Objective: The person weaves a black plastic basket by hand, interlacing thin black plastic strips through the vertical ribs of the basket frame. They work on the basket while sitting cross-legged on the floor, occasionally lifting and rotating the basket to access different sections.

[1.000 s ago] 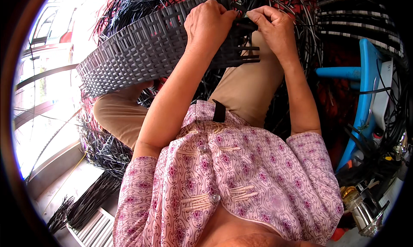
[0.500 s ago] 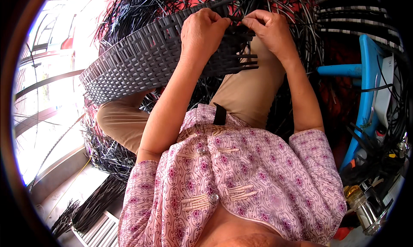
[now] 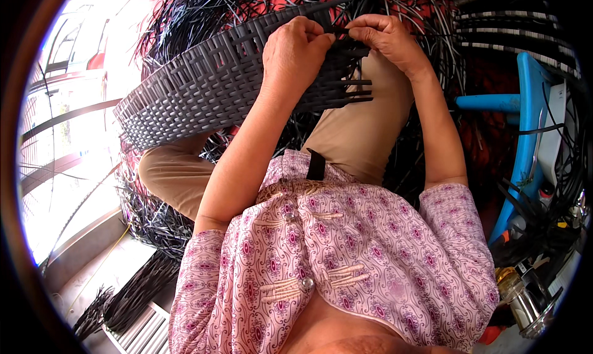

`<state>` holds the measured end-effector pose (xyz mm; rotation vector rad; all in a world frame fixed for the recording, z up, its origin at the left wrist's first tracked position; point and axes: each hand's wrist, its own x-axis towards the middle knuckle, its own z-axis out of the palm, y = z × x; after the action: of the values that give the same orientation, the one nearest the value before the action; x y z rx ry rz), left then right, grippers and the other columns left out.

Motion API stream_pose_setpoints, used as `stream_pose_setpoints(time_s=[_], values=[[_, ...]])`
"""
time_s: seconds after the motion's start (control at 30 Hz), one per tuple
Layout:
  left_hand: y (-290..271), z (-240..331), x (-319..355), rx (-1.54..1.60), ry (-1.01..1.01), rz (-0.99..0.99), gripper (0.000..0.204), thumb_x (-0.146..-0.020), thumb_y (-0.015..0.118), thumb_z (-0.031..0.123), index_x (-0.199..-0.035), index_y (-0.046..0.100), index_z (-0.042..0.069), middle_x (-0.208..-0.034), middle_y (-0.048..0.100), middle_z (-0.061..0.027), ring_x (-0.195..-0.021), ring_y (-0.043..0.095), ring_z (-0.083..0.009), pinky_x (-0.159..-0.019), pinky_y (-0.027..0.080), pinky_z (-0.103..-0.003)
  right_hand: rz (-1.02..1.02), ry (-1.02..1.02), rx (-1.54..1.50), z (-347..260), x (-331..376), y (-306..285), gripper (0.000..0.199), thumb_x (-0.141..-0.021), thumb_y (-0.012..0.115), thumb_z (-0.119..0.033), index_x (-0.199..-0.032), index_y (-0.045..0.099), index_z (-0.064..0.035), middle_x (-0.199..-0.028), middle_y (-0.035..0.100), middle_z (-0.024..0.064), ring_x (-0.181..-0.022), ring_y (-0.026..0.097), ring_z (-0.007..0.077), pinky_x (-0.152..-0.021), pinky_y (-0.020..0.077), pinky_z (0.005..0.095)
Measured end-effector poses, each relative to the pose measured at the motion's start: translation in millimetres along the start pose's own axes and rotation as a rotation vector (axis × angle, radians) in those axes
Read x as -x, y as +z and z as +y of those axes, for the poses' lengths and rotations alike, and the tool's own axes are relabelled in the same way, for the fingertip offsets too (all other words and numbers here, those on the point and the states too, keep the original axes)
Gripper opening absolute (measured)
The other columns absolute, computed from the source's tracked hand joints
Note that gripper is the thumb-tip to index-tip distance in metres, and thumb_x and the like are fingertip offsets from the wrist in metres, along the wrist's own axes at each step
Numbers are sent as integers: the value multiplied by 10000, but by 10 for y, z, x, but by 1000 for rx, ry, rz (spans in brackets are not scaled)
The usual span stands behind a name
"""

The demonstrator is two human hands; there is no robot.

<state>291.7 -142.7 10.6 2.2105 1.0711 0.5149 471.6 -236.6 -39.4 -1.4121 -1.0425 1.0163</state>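
A dark grey woven panel (image 3: pixel 191 91) of flat strips lies slanted across my lap, its right end unfinished with loose strip ends sticking out. Over that right part, my left hand (image 3: pixel 295 54) is closed, thumb and fingers pinched at the upper edge of the weave. Just to its right, my right hand (image 3: pixel 388 42) pinches a dark weaving strip (image 3: pixel 341 31) between thumb and fingertips. The short stretch of strip between the two hands is visible; where it enters the weave is hidden behind my left hand.
Heaps of loose black strips (image 3: pixel 179 20) surround the panel on a red surface. At the right stands a blue plastic chair (image 3: pixel 525 138), with a glass jar (image 3: pixel 519 298) lower down. A bundle of dark strips (image 3: pixel 139 289) lies lower left beside a pale slatted piece (image 3: pixel 145 329).
Both hands have shifted slightly down and to the right, still close together. The panel's right end has moved a little with them.
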Motion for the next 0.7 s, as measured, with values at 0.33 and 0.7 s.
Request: stream_pose_setpoints(time_s=[0.33,0.7], values=[[-12,4,141,364,-159,-72,447,-777,769,189,-1106,653,-89,-908,724,-151,-781,702,-189,-711,556,-293,-116,22,-9,54,-153,-91,189,-898,708,-181,-1021,734,-39,-823,664,-47,-752,550,31,-690,446,209],[10,-84,282,677,-111,-74,425,-820,726,68,-1207,614,-67,-926,695,-108,-802,676,-138,-667,581,-260,-241,-58,97,119,-391,-182,206,-919,686,-201,-1019,720,-24,-888,699,-8,-840,617,63,-778,496,224]])
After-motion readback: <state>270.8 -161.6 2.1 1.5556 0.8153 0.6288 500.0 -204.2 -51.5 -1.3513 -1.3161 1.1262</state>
